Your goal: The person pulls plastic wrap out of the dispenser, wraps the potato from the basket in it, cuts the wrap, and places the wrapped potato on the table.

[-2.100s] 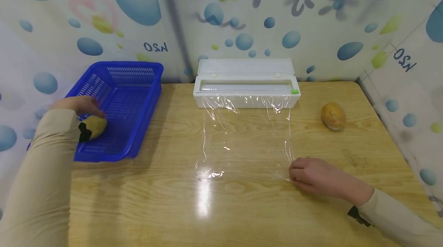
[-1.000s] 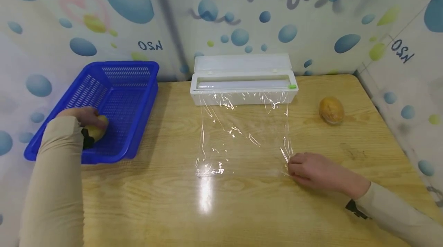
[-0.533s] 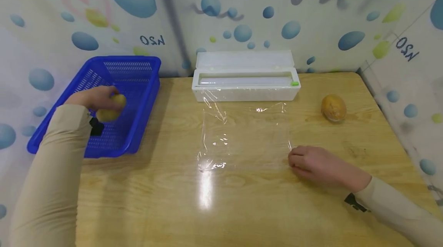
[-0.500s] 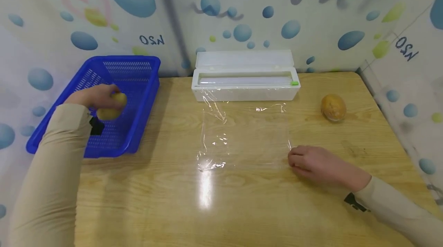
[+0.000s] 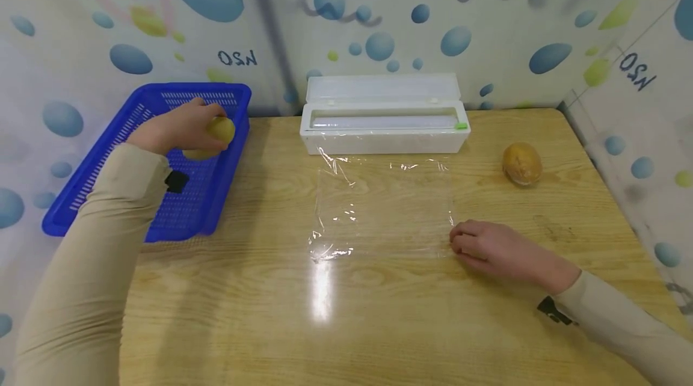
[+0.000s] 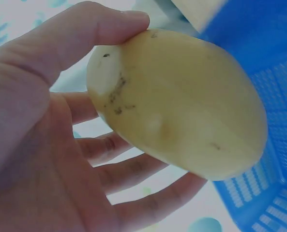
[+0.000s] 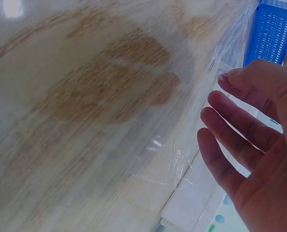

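"What stood farthest left?"

"A blue slatted basket point(image 5: 208, 211) on the wooden table point(image 5: 346, 338). The left hand point(image 5: 181, 126) reached over it, grasping a yellow potato point(image 5: 221, 129) near the right-hand rim. How high above the basket it was, I couldn't tell."

"Did the left wrist view add anything?"

"It did. The thumb point(image 6: 109, 26) pressed one end of the potato, the fingers point(image 6: 138, 171) spread along the other side, and dark specks point(image 6: 116, 94) marked its skin. The head view didn't show those."

"And in the middle?"

"A long white box point(image 5: 384, 143) with its lid point(image 5: 381, 88) raised. A pale roll point(image 5: 384, 122) lay inside, and a green slider point(image 5: 461, 125) sat at the right end. Clear film point(image 5: 384, 205) ran out over the front and across the table."

"The right hand?"

"The right hand point(image 5: 500, 251) pinched the film's near right corner. Its fingertips looked bunched from the head; the right wrist view showed thumb and forefinger meeting, the other fingers loosely bent and apart."

"What lay on that side?"

"A rounded brown-yellow thing point(image 5: 522, 163), on the table beyond that hand."
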Action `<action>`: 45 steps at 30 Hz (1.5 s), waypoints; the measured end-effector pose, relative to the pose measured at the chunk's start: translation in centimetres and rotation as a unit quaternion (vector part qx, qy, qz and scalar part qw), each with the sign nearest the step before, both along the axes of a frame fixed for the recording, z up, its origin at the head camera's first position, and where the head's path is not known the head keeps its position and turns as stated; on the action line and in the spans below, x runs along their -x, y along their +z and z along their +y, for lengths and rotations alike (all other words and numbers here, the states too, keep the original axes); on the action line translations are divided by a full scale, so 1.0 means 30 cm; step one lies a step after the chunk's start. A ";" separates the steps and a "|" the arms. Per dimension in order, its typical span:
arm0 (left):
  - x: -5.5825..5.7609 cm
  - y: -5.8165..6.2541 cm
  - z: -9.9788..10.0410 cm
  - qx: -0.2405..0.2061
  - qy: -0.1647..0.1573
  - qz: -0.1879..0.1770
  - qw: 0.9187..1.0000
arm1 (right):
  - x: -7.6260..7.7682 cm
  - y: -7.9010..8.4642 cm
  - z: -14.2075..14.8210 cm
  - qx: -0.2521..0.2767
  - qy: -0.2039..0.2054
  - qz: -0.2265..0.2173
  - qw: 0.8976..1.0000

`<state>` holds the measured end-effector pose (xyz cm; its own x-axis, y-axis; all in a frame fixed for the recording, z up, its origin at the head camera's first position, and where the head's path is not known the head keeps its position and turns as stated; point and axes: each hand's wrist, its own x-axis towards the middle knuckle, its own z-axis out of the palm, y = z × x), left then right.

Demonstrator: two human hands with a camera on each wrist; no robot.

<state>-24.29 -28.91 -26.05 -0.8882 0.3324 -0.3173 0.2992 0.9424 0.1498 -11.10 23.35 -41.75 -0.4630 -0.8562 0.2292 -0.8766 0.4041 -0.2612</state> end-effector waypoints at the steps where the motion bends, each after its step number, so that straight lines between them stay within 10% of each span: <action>1: -0.004 0.004 0.018 -0.002 -0.005 0.002 1.000 | 0.001 0.000 0.000 -0.003 -0.001 -0.002 1.000; 12: -0.057 -0.009 0.257 0.010 -0.045 0.023 0.999 | 0.008 0.003 0.004 -0.008 -0.022 -0.006 1.000; 26: -0.099 -0.190 0.641 0.010 -0.240 0.057 0.969 | 0.018 0.009 0.005 0.006 -0.010 0.012 1.000; 45: -0.106 -0.364 0.882 0.049 -0.271 0.029 0.961 | 0.031 -0.015 0.003 -0.006 -0.010 0.003 1.000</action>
<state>-21.11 -2.46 -36.96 -0.6109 0.7215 -0.3261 0.7546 0.6552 0.0360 -12.02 23.44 -42.19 -0.4790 -0.8491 0.2226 -0.8698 0.4250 -0.2507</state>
